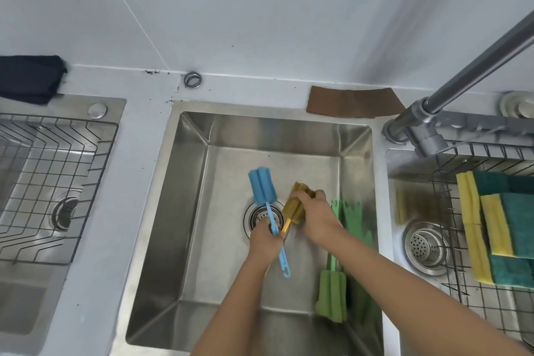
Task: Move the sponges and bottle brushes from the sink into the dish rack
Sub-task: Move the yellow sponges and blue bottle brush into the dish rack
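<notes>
Head view. Middle sink (190, 211) of three, seen from above. The left hand (265, 237) is closed around the handle of the blue brush (267, 202), fingers wrapped near mid-handle, with the foam head raised toward the far-left over the drain (261, 217). The right hand (315, 217) is curled over the foam head of the yellow brush (294, 205), fingers pressed into it; its orange handle points down toward the left hand. A green brush (332, 292) lies untouched along the right wall of the sink, head toward the viewer, its reflection showing in the steel beside it.

Handling, as a judgement: all three brushes look light, with soft, compressible foam heads and thin, stiff plastic handles. The foam may be wet and yield under grip, so the handle gives the firmer hold; the hooked handle end offers a second one.

Surroundings: the rack (462, 240) sits in the right-hand basin and already holds yellow-and-green sponges (502, 228), stacked at its right side, leaving bare wire nearer the middle sink. A faucet (450, 98) rises between the sink and the rack, its spout angled up to the right; a carry across would have to pass near its base. A brown pad (352, 105) lies on the rim behind the sink. A second wire basket (43, 188) sits in the left basin, and a dark cloth (29, 78) behind it.
</notes>
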